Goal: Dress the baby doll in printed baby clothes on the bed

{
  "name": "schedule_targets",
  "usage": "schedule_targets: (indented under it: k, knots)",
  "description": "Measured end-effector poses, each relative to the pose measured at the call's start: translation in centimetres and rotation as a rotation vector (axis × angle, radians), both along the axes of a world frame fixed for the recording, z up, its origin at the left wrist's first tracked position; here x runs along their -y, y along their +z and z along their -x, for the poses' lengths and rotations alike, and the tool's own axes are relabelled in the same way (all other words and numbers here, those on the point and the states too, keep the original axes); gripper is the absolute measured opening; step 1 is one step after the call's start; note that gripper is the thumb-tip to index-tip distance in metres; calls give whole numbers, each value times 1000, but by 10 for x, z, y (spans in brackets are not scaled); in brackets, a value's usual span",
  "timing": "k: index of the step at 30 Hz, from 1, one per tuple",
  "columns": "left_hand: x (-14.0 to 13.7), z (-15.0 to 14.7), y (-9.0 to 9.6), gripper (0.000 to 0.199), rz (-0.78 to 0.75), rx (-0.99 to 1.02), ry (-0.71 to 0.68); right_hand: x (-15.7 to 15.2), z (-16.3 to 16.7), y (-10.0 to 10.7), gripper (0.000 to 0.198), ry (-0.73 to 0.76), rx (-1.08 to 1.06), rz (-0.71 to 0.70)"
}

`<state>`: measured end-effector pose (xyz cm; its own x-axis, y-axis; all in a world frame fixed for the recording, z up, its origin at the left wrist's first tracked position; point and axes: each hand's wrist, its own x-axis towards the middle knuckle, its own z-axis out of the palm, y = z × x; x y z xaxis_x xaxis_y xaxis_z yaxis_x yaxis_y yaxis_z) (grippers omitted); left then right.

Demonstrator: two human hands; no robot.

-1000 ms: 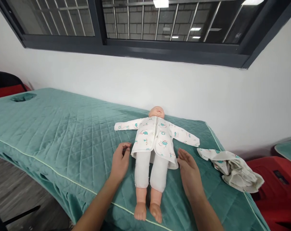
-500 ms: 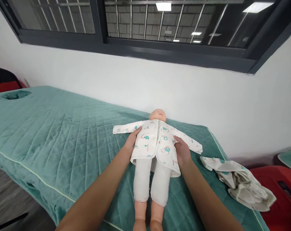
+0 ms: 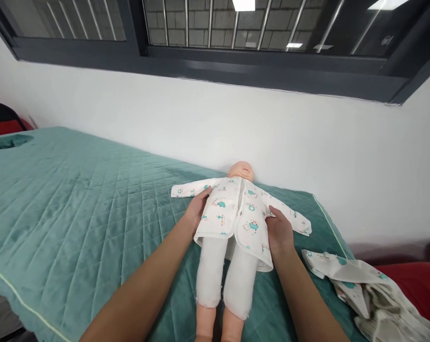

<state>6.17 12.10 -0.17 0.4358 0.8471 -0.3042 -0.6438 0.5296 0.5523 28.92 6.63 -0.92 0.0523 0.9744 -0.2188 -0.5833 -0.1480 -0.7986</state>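
Observation:
A baby doll (image 3: 242, 170) lies on its back, its head toward the wall. It wears a white jacket (image 3: 220, 209) with small teal prints, its front edges meeting down the middle and both sleeves spread outward. White padding (image 3: 212, 273) covers the legs down to the bare lower legs. My left hand (image 3: 197, 209) grips the doll's side below one sleeve, thumb on top, other fingers mostly hidden. On the opposite side my right hand (image 3: 281, 230) holds the doll under the other sleeve. Its thumb lies up near the armpit, and its fingers are partly hidden by the jacket.
The doll rests on a green quilted bed cover (image 3: 104, 209) with a hole at the far left. Crumpled printed clothing (image 3: 364, 285) lies at the right edge beside a red chair (image 3: 414, 280). A white wall (image 3: 158, 114) and a barred window (image 3: 215, 66) stand behind.
The view has shifted slightly, so the doll and the crumpled clothing appear a little farther right. My right hand's thumb looks more raised from the jacket. Both hands remain at the doll's sides.

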Motion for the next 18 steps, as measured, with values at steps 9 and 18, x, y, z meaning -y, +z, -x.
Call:
schedule_targets:
  k: [9, 18]
  knots:
    - [-35, 43, -16, 19, 51, -14, 696, 1, -8, 1, 33, -115, -90, -88]
    - [-43, 61, -21, 9, 28, -112, 970, 4, -6, 4, 24, -127, -53, -81]
